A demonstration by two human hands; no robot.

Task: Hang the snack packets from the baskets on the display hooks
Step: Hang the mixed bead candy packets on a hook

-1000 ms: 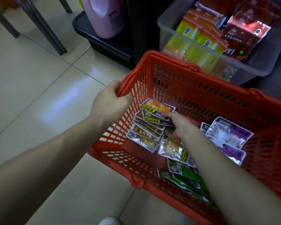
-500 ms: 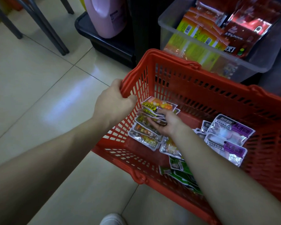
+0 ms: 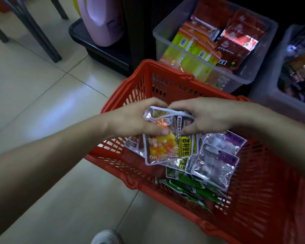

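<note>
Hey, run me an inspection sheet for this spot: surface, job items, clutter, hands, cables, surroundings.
Surface: pale glossy floor tiles; the red basket appears to rest on them.
Job's things: a bunch of candy packets is raised over the basket; purple packets and green packets lie inside. Display hooks are not in view.
Clutter: a white shoe at the bottom edge.
Grippers: left hand and right hand both grip the top of the candy packets.
Cables: nothing seen.
Surroundings: a clear bin of orange and red packets behind the basket, a second bin to its right, a pink jug on a black tray, dark metal legs.
</note>
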